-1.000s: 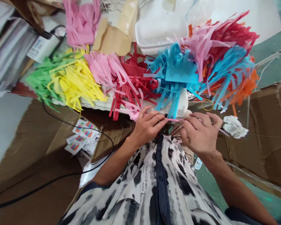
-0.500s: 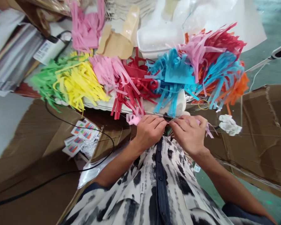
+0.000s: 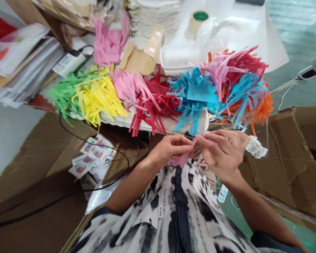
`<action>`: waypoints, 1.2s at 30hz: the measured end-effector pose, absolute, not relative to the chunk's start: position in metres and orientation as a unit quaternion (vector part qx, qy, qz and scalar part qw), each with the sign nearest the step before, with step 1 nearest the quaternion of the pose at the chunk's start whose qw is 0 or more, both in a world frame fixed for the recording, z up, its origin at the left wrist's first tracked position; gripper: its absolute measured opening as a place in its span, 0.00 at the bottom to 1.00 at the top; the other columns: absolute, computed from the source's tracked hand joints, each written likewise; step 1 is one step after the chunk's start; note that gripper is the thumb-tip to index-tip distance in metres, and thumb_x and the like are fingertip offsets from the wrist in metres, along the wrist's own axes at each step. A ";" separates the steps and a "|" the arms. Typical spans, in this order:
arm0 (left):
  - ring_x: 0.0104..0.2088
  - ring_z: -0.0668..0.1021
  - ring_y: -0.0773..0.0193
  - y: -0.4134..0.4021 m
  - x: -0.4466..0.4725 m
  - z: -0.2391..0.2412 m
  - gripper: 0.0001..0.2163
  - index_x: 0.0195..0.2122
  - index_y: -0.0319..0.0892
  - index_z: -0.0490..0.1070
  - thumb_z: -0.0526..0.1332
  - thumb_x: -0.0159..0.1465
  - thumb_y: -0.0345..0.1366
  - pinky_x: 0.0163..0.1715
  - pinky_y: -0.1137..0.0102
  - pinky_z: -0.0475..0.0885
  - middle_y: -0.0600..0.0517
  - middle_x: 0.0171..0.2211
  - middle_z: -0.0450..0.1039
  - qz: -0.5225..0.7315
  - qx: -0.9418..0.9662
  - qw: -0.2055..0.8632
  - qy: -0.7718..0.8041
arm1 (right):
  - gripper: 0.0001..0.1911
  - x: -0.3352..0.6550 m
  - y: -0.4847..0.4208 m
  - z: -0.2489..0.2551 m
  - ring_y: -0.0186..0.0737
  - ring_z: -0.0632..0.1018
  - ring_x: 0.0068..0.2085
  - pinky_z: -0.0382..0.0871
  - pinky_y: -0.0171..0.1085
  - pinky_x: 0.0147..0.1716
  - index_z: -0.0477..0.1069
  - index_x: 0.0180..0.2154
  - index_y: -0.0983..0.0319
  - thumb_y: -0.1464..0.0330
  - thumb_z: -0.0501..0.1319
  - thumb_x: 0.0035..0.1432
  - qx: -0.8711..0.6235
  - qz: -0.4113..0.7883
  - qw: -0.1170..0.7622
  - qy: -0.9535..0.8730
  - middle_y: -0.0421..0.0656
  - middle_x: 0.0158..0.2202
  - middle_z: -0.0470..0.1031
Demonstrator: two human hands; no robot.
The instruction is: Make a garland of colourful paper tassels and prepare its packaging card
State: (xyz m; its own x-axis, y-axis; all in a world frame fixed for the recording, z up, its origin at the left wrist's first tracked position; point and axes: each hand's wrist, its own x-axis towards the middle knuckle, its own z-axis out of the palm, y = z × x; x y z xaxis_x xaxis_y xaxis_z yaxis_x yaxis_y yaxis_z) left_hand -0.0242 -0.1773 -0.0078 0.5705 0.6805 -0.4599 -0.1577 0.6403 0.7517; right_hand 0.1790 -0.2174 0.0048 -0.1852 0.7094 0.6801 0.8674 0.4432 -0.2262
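Both hands meet close to the body, just below the tabletop (image 3: 173, 127) edge. Left hand (image 3: 171, 149): fingers curled shut, pinching a pink strip (image 3: 181, 160) that hangs crumpled beneath the thumb and fingertips. Right hand (image 3: 222, 151): thumb and forefinger pressed together on the upper end of the same strip, other fingers loosely spread. Fingertips of the two hands nearly touch. A small dark object (image 3: 189, 136) sits just above the pinch; cannot tell what it is.

On the tabletop, a row of fringed paper bundles, left to right: green fringe (image 3: 61, 96), yellow fringe (image 3: 98, 98), pink fringe (image 3: 126, 86), red fringe (image 3: 150, 112), blue fringe (image 3: 195, 96). Further right, a mixed heap (image 3: 242, 80) of pink, red, blue and orange fringe. The red and blue bundles overhang the edge just above the hands.

Behind the row: another pink bundle (image 3: 109, 40), folded tan paper (image 3: 140, 56), a white foam tray (image 3: 181, 58), a tape roll (image 3: 197, 19).

Yellow rubber band (image 3: 227, 124) lies near the right hand, at the foot of the mixed heap. Crumpled white wad (image 3: 256, 147) just right of the right hand, on cardboard (image 3: 292, 158).

Left side: paper stacks (image 3: 21, 66); a black cable (image 3: 94, 140) loops down across brown cardboard; small printed packets (image 3: 93, 154) lie within the loop.

Foreground: black-and-white patterned shirt (image 3: 173, 218).
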 end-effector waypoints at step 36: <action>0.32 0.85 0.66 -0.134 -0.039 0.001 0.11 0.36 0.42 0.78 0.79 0.58 0.36 0.39 0.72 0.79 0.54 0.32 0.82 0.574 0.328 0.661 0.355 | 0.03 0.136 -0.086 0.056 0.42 0.82 0.40 0.76 0.42 0.42 0.82 0.39 0.56 0.67 0.67 0.66 -0.435 0.214 0.432 -0.761 0.41 0.38 0.85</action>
State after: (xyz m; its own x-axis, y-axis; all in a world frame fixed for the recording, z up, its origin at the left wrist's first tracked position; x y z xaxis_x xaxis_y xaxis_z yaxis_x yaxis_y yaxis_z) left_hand -0.0394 -0.1339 0.0010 0.0900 0.9917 -0.0922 -0.5261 0.1259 0.8410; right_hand 0.1357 -0.0855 0.0559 -0.2488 0.8461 0.4714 0.4767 0.5306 -0.7009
